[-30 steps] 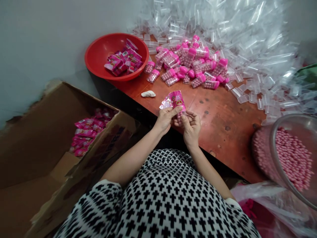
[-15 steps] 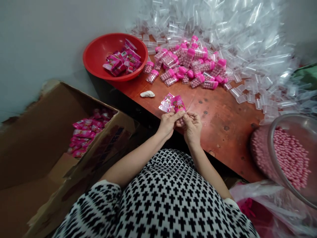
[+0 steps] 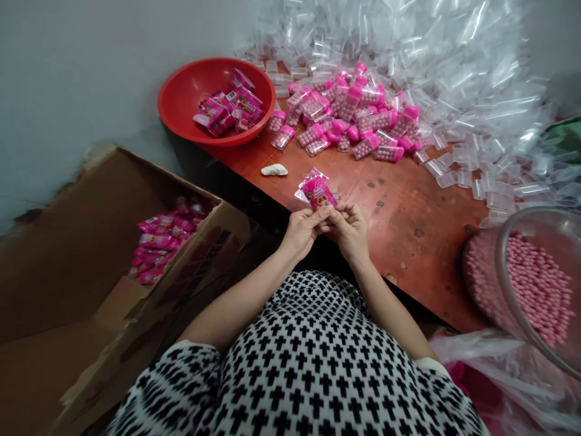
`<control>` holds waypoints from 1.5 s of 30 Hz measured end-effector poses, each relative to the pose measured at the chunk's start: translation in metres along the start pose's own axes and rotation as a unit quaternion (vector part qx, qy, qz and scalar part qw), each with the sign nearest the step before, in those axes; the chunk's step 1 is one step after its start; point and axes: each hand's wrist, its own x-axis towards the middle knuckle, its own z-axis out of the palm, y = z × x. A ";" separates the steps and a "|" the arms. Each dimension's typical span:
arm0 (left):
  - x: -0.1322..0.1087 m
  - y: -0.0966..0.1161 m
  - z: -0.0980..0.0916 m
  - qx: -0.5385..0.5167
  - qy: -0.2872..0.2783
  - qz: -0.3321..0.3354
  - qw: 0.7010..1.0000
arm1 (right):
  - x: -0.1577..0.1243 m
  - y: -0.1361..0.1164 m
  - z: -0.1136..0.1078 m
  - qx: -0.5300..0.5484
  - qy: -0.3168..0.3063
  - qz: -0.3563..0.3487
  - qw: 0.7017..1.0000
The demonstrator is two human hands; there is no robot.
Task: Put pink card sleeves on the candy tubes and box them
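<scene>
My left hand (image 3: 299, 233) and my right hand (image 3: 351, 233) meet at the near edge of the brown table (image 3: 399, 212). Both are closed on the lower end of a pink printed packet (image 3: 318, 192), thumbs side by side. The packet's top leans to the left. Under and behind it, a few flat printed wrappers (image 3: 305, 188) lie on the tabletop. A small white lump (image 3: 274, 170) rests just left of these. What the packet contains is hidden by its print and my fingers.
Behind lie pink-capped bead bottles (image 3: 349, 103) and a heap of clear empty tubes (image 3: 436, 60). A red bowl (image 3: 181, 121) and cardboard box (image 3: 181, 266) with pink packets stand left. At right is a tub of pink beads (image 3: 540, 290).
The packet in my hands has tilted to the left and now covers more of the wrappers. Its lower, bead-filled end is no longer visible. The view has shifted slightly.
</scene>
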 end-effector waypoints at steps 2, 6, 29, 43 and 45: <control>-0.007 0.017 -0.007 0.001 0.010 0.040 0.999 | 0.002 -0.002 0.004 -0.010 -0.022 0.009 1.000; -0.019 0.075 -0.038 -0.018 0.116 0.243 0.963 | 0.003 -0.005 -0.001 -0.046 -0.025 0.006 0.999; 0.073 0.015 -0.046 0.588 0.037 0.372 0.717 | 0.039 0.002 -0.006 -0.116 0.024 -0.025 0.993; 0.033 0.022 -0.019 0.231 -0.010 -0.004 0.973 | 0.067 -0.039 -0.028 -0.245 -0.188 0.041 0.950; 0.033 0.019 -0.017 0.221 0.017 -0.007 0.975 | 0.081 -0.047 -0.036 -0.359 -0.133 -0.006 0.924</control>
